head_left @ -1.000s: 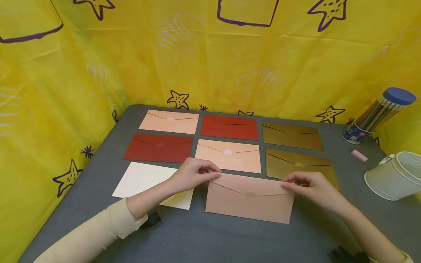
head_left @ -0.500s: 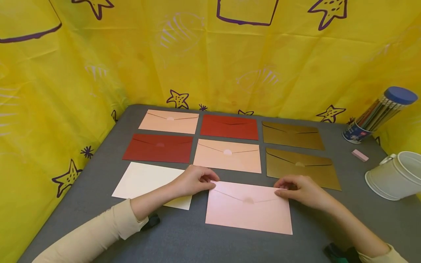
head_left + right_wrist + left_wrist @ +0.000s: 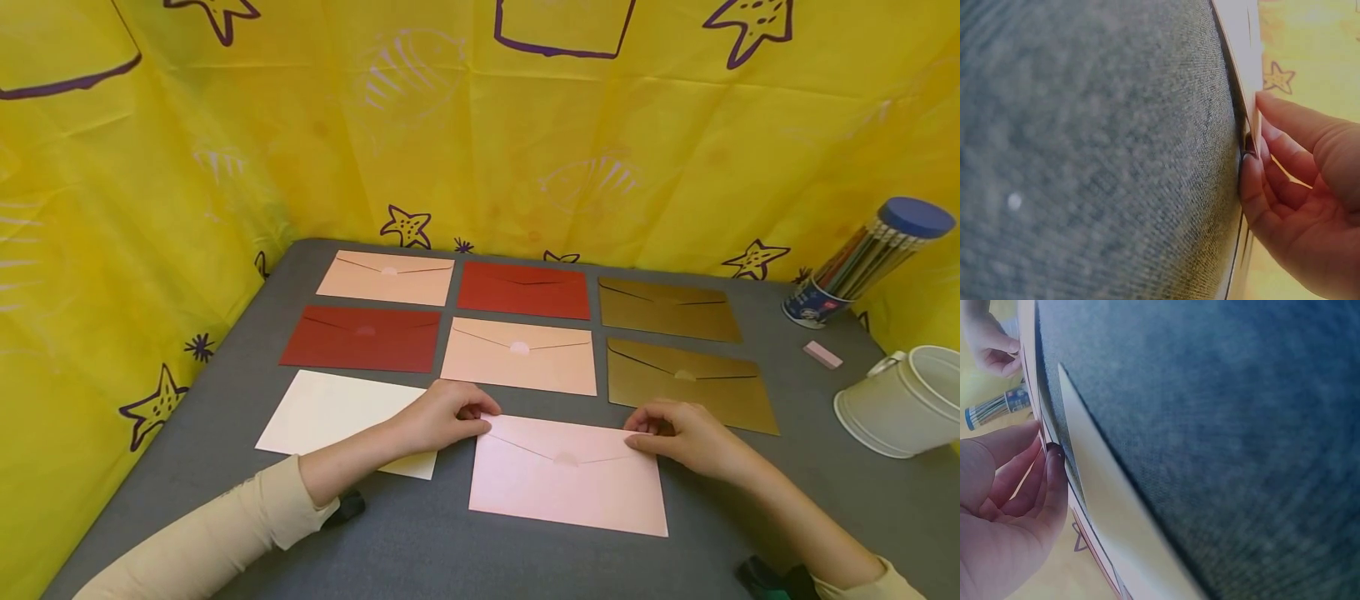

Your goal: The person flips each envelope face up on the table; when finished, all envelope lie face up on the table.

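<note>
Pink envelope (image 3: 567, 487) | pale, flat, flap shut | hands pinch top corners

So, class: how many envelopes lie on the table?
8: back row peach, red, gold; middle row red, peach, gold; front cream and pink.

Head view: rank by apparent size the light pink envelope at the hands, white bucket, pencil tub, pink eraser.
1. Light pink envelope, largest, though nearest the camera.
2. White bucket, cut by the frame edge, so its full size is unsure.
3. Pencil tub.
4. Pink eraser, smallest.
</note>
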{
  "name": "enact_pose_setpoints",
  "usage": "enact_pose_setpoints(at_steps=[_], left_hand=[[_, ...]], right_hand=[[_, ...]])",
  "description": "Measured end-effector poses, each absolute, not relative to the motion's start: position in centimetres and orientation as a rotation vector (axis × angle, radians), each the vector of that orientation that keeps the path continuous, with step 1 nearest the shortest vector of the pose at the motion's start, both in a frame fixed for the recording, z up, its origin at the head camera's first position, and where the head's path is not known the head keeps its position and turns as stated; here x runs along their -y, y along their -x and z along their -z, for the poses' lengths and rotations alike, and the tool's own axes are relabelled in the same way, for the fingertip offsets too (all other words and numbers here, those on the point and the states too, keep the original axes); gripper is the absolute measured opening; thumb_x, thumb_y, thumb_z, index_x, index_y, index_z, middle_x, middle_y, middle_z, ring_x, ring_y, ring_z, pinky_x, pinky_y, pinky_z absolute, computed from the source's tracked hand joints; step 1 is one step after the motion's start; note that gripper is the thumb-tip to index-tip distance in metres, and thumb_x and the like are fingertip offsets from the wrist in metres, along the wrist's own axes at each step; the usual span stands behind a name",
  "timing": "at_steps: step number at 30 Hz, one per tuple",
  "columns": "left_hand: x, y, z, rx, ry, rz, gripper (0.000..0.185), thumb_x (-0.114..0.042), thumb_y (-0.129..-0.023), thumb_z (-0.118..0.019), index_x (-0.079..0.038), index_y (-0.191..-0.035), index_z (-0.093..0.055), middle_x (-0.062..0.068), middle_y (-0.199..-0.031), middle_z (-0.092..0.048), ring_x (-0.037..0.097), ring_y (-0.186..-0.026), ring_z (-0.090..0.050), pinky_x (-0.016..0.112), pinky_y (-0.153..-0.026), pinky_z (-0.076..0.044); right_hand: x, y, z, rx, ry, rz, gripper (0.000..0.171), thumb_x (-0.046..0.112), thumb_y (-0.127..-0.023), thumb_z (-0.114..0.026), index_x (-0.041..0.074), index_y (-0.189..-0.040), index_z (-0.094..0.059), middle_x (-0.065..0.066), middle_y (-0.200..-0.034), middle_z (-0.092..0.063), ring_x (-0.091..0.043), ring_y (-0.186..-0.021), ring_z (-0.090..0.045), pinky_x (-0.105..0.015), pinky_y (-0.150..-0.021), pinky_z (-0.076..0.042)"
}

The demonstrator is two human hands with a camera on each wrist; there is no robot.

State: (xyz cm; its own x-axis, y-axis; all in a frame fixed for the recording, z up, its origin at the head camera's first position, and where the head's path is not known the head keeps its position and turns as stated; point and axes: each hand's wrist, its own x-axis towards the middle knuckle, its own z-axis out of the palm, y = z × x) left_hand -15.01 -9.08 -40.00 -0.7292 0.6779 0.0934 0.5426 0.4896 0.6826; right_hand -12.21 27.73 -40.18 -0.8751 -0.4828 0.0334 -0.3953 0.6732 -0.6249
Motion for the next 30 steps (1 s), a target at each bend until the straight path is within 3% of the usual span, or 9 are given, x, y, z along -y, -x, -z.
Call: enact_pose_setpoints(at_steps=[19,30], left_hand=[[8.74,14.42,39.74,-2.612,-1.146,-0.937,0.022,-0.005,-0.090,-0.068,-0.003,-0.111,-0.070,0.004,-0.103,-0.069,0.014,-0.090,-0.061,0.026,-0.082,-0.050],[8.80,14.17,39.60,-2.681,-1.155,-0.817,0.018,-0.007,-0.090,-0.068,-0.008,-0.107,-0.073,0.001,-0.104,-0.067,0.016,-0.098,-0.061,0.031,-0.087,-0.050]], right_hand=[[-27.38,12.14,40.02,-2.786,0.674,0.911,0.016,0.026,-0.083,-0.079,0.020,-0.088,-0.066,0.011,-0.077,-0.052,-0.006,-0.074,-0.049,-0.022,-0.065,-0.045],[-27.36,12.25,39.93,-2.793,0.678,0.904,0.017,0.027,-0.082,-0.080,0.020,-0.087,-0.065,0.011,-0.077,-0.053,-0.006,-0.074,-0.050,-0.023,-0.065,-0.046]])
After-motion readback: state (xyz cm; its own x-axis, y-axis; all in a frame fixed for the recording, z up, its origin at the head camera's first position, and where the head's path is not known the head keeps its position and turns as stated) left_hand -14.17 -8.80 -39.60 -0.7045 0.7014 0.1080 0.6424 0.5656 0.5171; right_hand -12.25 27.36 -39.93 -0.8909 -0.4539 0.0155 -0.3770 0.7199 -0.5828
